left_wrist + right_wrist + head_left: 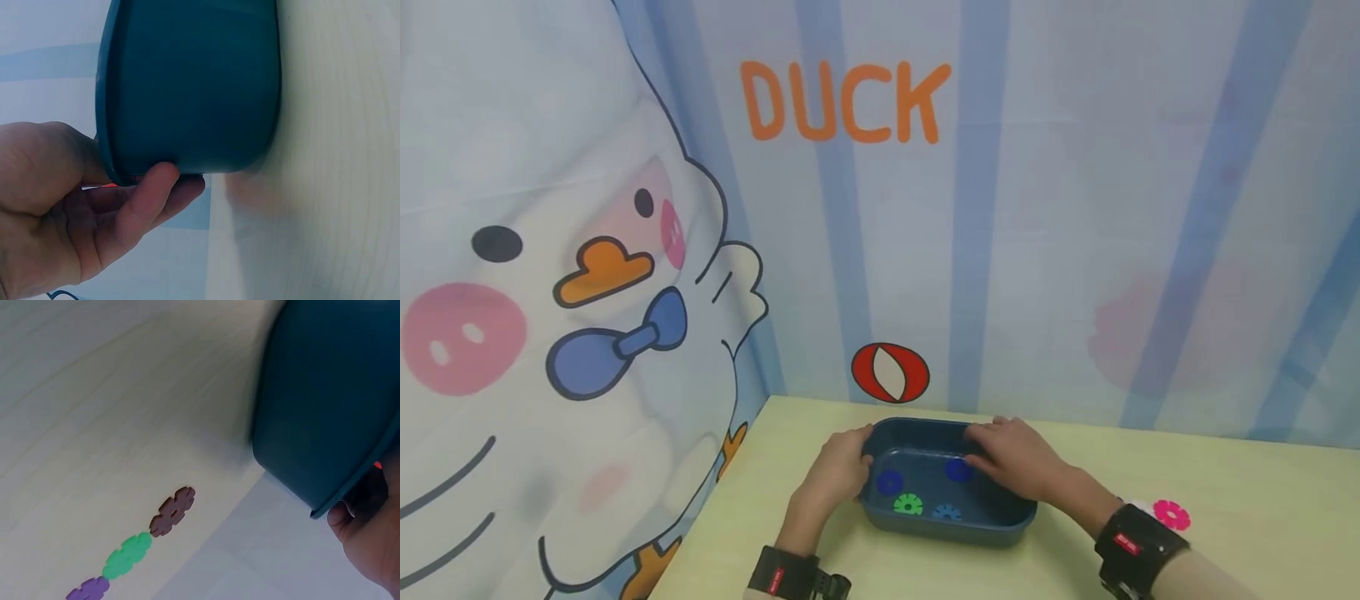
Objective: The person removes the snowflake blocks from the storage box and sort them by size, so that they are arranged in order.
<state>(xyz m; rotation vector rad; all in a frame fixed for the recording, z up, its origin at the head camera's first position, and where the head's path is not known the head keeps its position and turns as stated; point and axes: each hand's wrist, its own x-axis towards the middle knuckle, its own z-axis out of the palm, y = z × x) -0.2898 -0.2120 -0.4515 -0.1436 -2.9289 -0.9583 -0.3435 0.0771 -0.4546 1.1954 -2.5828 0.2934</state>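
A dark blue plastic basin (947, 532) sits near the back of the table. Inside it lie several flower-shaped discs: a dark blue disc (890, 482), a second dark blue disc (958, 470), a green disc (908, 504) and a lighter blue disc (947, 512). My left hand (838, 471) grips the basin's left end, with fingers curled against its outer wall in the left wrist view. At the back right rim, my right hand (1018, 458) holds the basin, its thumb reaching over the inside. Part of its fingers is hidden behind the rim in the right wrist view.
On the pale wooden table (820, 567), a pink disc (1172, 514) lies beyond my right wrist. The right wrist view shows a brown disc (172, 512), a green disc (127, 555) and a purple disc (89, 589) in a row. A printed duck curtain (1037, 250) hangs behind.
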